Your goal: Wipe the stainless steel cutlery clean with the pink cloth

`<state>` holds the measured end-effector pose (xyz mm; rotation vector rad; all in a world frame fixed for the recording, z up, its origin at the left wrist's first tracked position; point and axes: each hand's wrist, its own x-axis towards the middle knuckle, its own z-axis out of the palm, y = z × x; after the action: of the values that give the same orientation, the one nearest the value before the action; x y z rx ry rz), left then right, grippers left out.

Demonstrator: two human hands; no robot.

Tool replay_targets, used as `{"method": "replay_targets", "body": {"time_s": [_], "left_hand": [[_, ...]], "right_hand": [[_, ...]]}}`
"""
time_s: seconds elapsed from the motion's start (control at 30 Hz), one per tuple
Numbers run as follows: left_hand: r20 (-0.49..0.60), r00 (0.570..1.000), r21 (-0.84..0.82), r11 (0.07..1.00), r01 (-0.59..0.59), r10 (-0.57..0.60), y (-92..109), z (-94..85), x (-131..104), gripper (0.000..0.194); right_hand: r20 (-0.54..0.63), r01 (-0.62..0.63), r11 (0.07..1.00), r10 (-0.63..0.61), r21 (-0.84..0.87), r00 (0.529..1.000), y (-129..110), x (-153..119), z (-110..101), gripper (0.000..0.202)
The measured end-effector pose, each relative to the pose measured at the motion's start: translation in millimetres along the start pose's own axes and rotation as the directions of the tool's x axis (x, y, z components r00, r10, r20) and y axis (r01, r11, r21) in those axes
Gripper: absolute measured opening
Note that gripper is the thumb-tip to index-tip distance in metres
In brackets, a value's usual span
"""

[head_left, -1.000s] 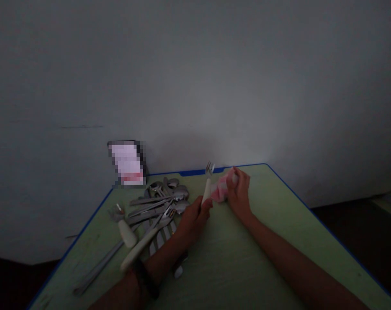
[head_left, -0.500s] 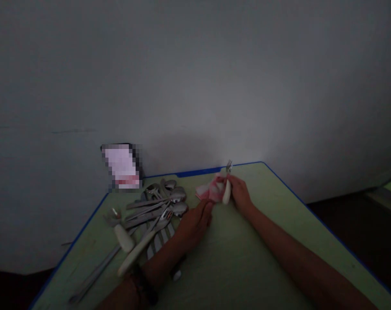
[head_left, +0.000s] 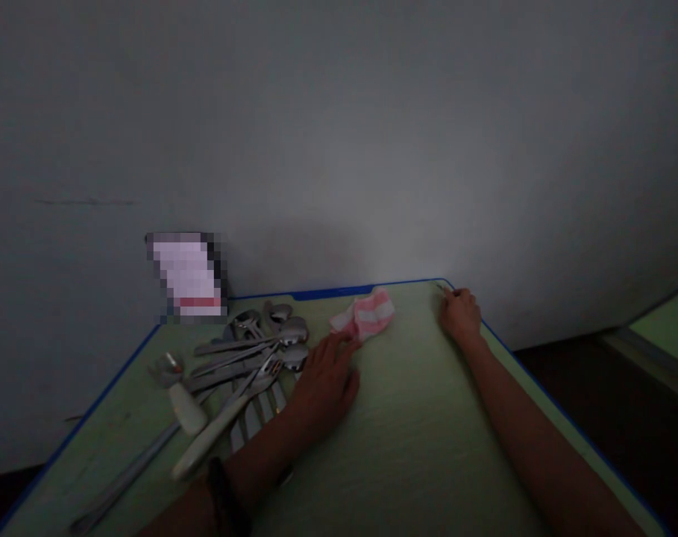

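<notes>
Pink-striped cloth (head_left: 375,313) in the head view, near the surface's (head_left: 411,440) far edge, between both hands. Left hand (head_left: 324,380) loosely spread, palm down, fingertips at the cloth, contact unclear. Right hand (head_left: 460,313) curled around a mostly hidden utensil (head_left: 440,286), metal tip showing, by the far right corner. Judged early: one piece apart, heaped cutlery (head_left: 249,365) left toward the left edge.
</notes>
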<state>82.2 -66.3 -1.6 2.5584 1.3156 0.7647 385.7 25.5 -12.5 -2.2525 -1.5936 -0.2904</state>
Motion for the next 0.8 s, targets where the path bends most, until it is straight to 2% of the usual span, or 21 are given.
{"method": "replay_targets", "body": {"time_s": [0.17,0.3,0.37,0.47,0.53,0.8], "left_hand": [[0.115,0.993,0.093,0.995,-0.026,0.015,-1,2.0,-1,0.039],[0.139,0.989,0.112,0.992,-0.057,0.041,-1,0.7,-2,0.039],[0.136,0.99,0.122,0.991,-0.064,0.047,-1,0.7,-2,0.039],[0.146,0.988,0.145,0.987,-0.067,0.046,-1,1.2,-3,0.039],[0.151,0.988,0.162,0.984,-0.068,0.043,-1,1.5,-3,0.039],[0.159,0.986,0.168,0.983,-0.073,0.046,0,0.3,-2,0.038]], "right_hand": [[0.035,0.068,0.998,-0.067,-0.018,0.997,-10,-3,-1,0.039],[0.031,0.018,0.999,-0.019,0.036,0.999,1,3,-2,0.036],[0.031,-0.029,0.999,0.028,0.045,0.999,10,7,0,0.036],[0.023,-0.197,0.98,0.196,0.032,0.98,20,12,4,0.04],[0.019,-0.243,0.97,0.243,0.029,0.97,23,15,7,0.042],[-0.013,-0.172,0.983,0.173,0.056,0.985,26,16,11,0.046]]}}
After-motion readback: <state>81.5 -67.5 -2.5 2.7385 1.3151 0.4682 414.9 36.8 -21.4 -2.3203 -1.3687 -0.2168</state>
